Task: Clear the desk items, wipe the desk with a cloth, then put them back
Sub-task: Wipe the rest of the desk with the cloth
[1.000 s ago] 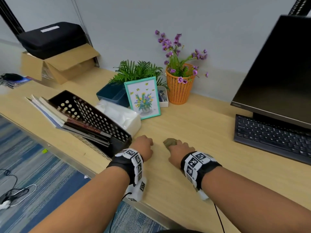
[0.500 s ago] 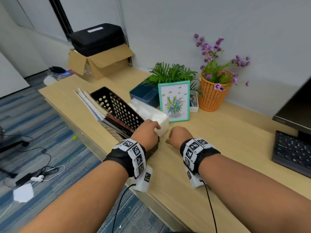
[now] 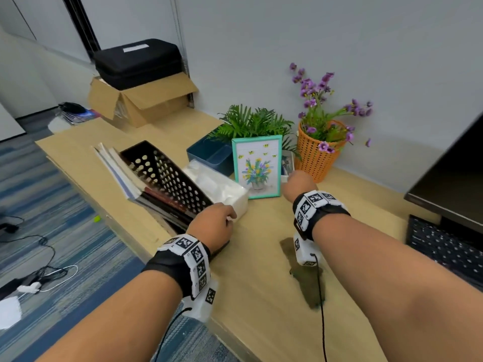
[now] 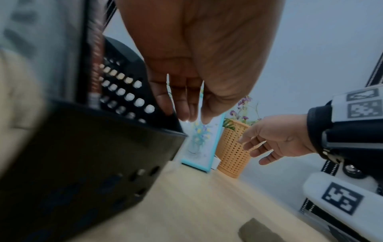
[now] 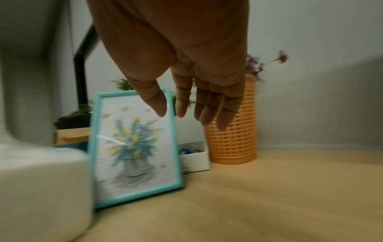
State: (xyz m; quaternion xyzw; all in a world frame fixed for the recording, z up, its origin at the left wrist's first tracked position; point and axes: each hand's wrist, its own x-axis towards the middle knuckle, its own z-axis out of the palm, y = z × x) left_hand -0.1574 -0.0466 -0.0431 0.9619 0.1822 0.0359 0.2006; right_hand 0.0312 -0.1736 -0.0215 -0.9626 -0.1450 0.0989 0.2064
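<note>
On desk point(image 3: 261, 296), under right forearm: olive cloth point(image 3: 308, 286) lying flat, released. Right hand point(image 5: 186, 68) fingers straight, spread, empty, near teal picture frame point(image 3: 257, 167) and orange basket point(image 3: 315, 155). Left hand point(image 3: 213, 226) fingers relaxed, empty, by black perforated tray point(image 3: 167, 176).

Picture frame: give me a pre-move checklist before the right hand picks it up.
1. Right hand empty, fingers straight: ok.
2. Picture frame upright, in front of the hand: ok.
3. Hand touching frame: not ok, short of it.
4. Space beside frame: not ok, tissue pack on one side, orange basket on the other.
5. Cloth set down on desk: ok.
6. Left hand out of the way, by the black tray: ok.
</note>
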